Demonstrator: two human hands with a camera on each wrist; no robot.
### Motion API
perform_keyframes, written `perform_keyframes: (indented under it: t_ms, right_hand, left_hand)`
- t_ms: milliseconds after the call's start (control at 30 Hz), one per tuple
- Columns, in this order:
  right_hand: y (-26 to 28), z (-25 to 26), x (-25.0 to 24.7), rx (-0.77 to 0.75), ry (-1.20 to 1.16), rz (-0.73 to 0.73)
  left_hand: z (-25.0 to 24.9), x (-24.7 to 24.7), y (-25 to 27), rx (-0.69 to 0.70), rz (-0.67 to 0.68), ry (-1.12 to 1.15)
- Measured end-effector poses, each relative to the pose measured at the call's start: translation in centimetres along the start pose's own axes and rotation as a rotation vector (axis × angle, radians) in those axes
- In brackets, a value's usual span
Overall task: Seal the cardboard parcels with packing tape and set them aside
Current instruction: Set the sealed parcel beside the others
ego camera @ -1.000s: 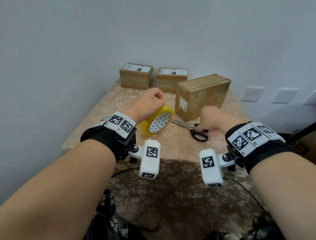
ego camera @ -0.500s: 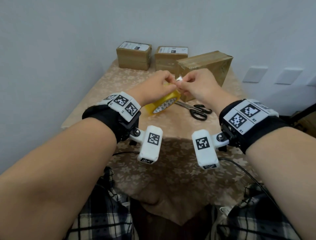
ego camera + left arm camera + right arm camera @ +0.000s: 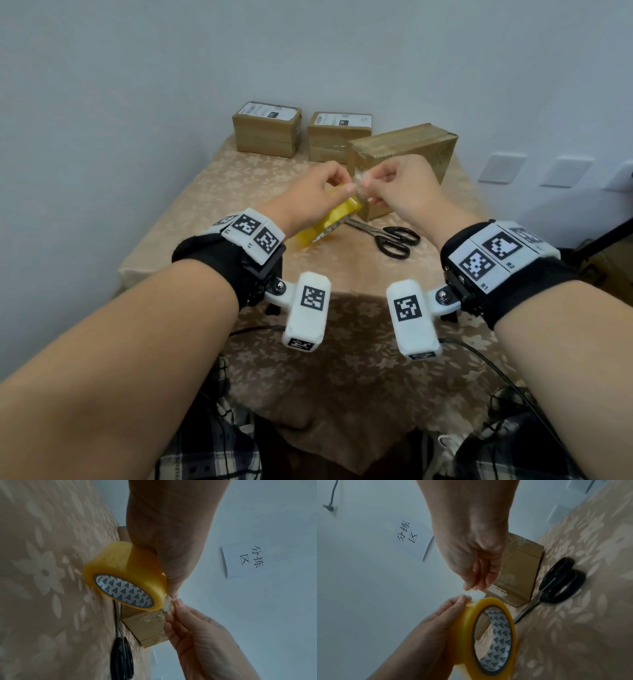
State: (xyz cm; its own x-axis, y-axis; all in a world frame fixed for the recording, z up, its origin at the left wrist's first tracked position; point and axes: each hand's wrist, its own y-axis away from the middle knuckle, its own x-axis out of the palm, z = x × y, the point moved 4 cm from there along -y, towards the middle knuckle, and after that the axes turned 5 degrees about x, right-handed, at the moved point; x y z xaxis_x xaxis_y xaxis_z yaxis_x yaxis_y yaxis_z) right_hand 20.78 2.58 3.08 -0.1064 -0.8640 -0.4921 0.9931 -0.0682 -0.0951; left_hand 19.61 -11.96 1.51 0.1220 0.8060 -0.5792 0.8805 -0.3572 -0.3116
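Right now the yellow tape roll (image 3: 337, 219) is held just above the tablecloth, near the middle of the table (image 3: 191, 192), gripped by the left hand (image 3: 308, 198) with its fingers curled over the rim. The right hand (image 3: 400, 188) pinches the crumpled free end of the tape (image 3: 169, 602) between thumb and fingertips, so both hands are closed on the tape and meet almost fingertip to fingertip.

What the next move seems to depend on is that the free end leaves the roll toward three o'clock, into the right hand, while the large parcel (image 3: 407, 150) sits just beyond the hands at about one o'clock, its long axis running from near-left to far-right. The right hand is the nearer one to that parcel, so drawing the strip out and away toward it looks like the natural pull.

Black-handled scissors (image 3: 394, 238) lie on the cloth just right of the roll, at about four o'clock, blades pointing toward it. Two smaller parcels (image 3: 267, 132) (image 3: 337, 137) with white labels stand side by side at twelve o'clock against the wall.
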Motion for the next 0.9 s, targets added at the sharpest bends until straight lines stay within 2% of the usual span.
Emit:
perform_keyframes:
  t_ms: [100,300,633,767,900]
  right_hand:
    - [-0.21,-0.52,-0.3,-0.013,-0.075,-0.006]
    - [-0.17,-0.55,-0.22,-0.163,0.053,0.034]
    - [-0.27,-1.29,0.15,-0.131,0.141,0.008]
    - [-0.35,-1.24,0.18,-0.151,0.235,-0.066]
    - [-0.45,-1.08,0.03,-0.195,0.331,-0.095]
  left_hand:
    - [0.16,-0.07,-0.22,-0.029,-0.017,0.065]
    - [0.31,0.2,-0.78,-0.084,-0.075,0.093]
    - [-0.33,0.58,-0.64,0.006,-0.09,-0.113]
    - [-0.44,0.41,-0.61,0.061,-0.055,-0.192]
    - [-0.05,-0.29,0.01,-0.074,0.069,-0.19]
